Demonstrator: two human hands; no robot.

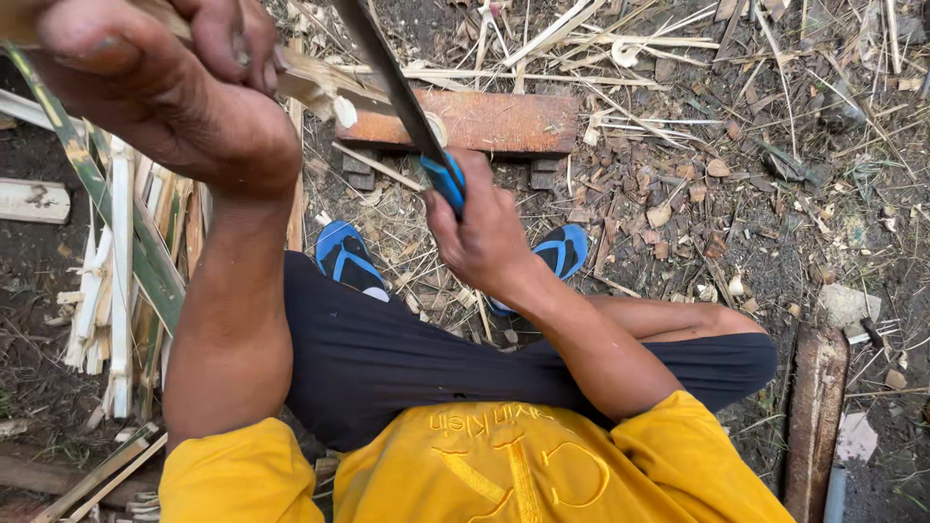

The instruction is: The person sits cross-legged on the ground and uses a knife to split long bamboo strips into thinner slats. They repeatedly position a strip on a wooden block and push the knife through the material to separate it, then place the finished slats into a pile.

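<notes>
My right hand point(484, 237) fist-grips long dark blade w/ blue handle point(444, 182); left hand point(174, 92) fingers curl round pale split bamboo strip point(315, 82), held up front. Mid-shaving, I'd say; next stroke needs steady angle.

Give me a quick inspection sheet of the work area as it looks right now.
Surface: bare dirt ground strewn with dry leaves and chips.
Job's things: a long knife with a blue handle, blade laid against a pale bamboo strip.
Clutter: a pile of split bamboo strips at left, loose slivers at top, a reddish wooden block ahead.
Grippers: left hand closed on the bamboo strip; right hand closed on the knife handle.
Cables: nothing seen.
Surroundings: blue sandals on the person's feet, a rusty plank at right.
</notes>
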